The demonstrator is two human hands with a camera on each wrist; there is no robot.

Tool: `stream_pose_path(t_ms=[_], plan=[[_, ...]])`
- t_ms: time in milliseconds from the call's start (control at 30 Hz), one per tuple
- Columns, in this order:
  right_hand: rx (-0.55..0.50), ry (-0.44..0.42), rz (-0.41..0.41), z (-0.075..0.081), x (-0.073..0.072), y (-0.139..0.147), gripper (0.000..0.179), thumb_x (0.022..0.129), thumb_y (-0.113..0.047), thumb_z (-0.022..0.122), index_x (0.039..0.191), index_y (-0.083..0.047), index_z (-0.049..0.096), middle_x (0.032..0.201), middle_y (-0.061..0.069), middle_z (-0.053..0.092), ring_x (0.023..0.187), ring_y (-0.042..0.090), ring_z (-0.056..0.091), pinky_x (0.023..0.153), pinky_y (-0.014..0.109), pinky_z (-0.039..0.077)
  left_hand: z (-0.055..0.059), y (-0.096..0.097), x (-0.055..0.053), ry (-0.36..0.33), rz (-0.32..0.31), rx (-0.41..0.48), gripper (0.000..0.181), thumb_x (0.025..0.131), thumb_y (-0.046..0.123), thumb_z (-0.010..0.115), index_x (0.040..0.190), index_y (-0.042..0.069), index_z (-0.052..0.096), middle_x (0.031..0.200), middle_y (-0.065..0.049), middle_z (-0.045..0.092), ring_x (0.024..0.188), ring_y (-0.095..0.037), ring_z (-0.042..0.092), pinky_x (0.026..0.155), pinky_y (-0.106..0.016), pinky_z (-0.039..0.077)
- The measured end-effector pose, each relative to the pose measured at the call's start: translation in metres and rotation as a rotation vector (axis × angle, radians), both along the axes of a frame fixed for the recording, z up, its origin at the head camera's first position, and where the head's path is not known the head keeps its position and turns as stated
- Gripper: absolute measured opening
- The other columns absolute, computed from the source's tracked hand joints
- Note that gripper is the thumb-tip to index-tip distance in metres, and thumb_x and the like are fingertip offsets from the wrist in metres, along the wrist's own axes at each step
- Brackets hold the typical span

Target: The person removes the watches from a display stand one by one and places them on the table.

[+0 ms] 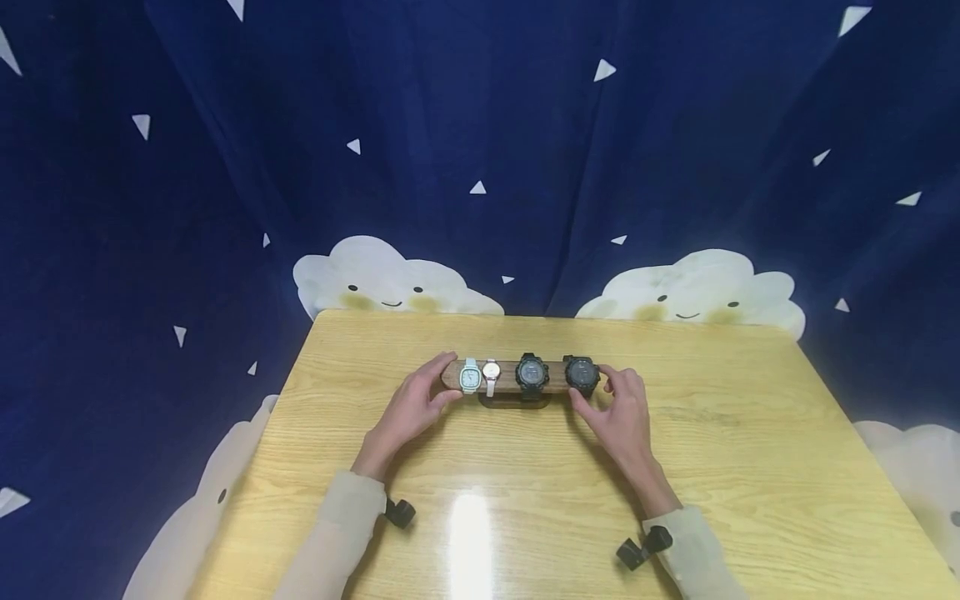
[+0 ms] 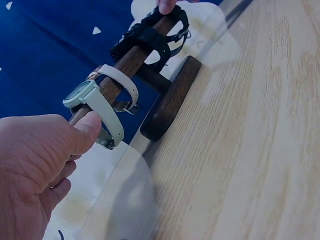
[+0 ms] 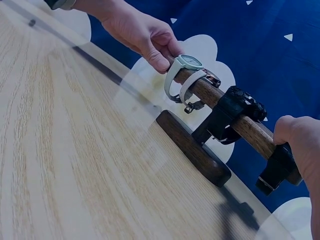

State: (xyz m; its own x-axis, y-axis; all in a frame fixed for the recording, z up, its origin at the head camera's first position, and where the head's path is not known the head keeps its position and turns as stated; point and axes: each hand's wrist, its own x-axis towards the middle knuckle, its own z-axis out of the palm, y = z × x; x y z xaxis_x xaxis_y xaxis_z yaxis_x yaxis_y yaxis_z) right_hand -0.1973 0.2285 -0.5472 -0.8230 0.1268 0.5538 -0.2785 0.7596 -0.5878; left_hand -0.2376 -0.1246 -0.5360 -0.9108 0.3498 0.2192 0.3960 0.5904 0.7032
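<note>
A dark wooden watch stand (image 1: 504, 377) has a horizontal bar raised on a post above a rounded base (image 3: 192, 150). Four straps loop round the bar: a mint-green watch (image 1: 470, 377) at the left end, a slim white-strapped watch (image 1: 491, 372) beside it, a chunky black watch (image 1: 532, 373) past the middle, and another black watch (image 1: 582, 375) at the right end. My left hand (image 1: 412, 404) grips the bar's left end between thumb and fingers, right by the mint-green watch. With thumb and fingers on either side, my right hand (image 1: 622, 414) pinches the right-end black watch.
The stand is on a light wood-grain table (image 1: 750, 433), towards its far edge. A dark blue curtain (image 1: 450, 100) with white triangles and smiling clouds hangs behind and around it. Small black devices (image 1: 400, 512) are worn at both wrists, over pale sleeves (image 1: 333, 525).
</note>
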Motion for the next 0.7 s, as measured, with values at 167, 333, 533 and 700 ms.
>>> stream_pose_path(t_ms=[167, 333, 533, 700], plan=[[-0.006, -0.008, 0.002, 0.0025, 0.0017, 0.0004, 0.059, 0.078, -0.027, 0.091, 0.121, 0.006, 0.068, 0.088, 0.019, 0.052, 0.087, 0.024, 0.041, 0.068, 0.025, 0.029, 0.0000, 0.0006, 0.0001, -0.002, 0.004, -0.001, 0.066, 0.097, 0.026, 0.075, 0.156, 0.012, 0.048, 0.160, -0.016, 0.046, 0.149, -0.031, 0.042, 0.125, -0.047, 0.032], [-0.001, -0.001, 0.002, 0.0029, 0.0018, 0.0013, 0.059, 0.078, -0.027, 0.091, 0.122, 0.006, 0.068, 0.087, 0.019, 0.051, 0.086, 0.023, 0.040, 0.068, 0.026, 0.029, 0.0001, 0.0006, 0.0006, -0.004, 0.007, 0.002, 0.066, 0.097, 0.026, 0.075, 0.156, 0.013, 0.048, 0.160, -0.017, 0.047, 0.149, -0.032, 0.043, 0.125, -0.048, 0.033], [0.014, 0.026, 0.009, 0.0025, 0.0019, 0.0040, 0.059, 0.077, -0.026, 0.092, 0.120, 0.006, 0.068, 0.086, 0.018, 0.051, 0.084, 0.025, 0.040, 0.069, 0.028, 0.029, -0.0007, 0.0003, 0.0005, -0.008, 0.010, 0.003, 0.067, 0.097, 0.026, 0.075, 0.156, 0.013, 0.048, 0.160, -0.018, 0.046, 0.149, -0.033, 0.042, 0.125, -0.049, 0.032], [0.015, 0.041, 0.014, 0.0027, 0.0021, 0.0060, 0.059, 0.076, -0.025, 0.092, 0.119, 0.007, 0.068, 0.085, 0.019, 0.050, 0.083, 0.026, 0.040, 0.070, 0.029, 0.029, -0.0008, 0.0003, 0.0000, -0.007, 0.010, 0.009, 0.067, 0.097, 0.026, 0.075, 0.156, 0.015, 0.048, 0.160, -0.016, 0.047, 0.149, -0.031, 0.042, 0.125, -0.047, 0.032]])
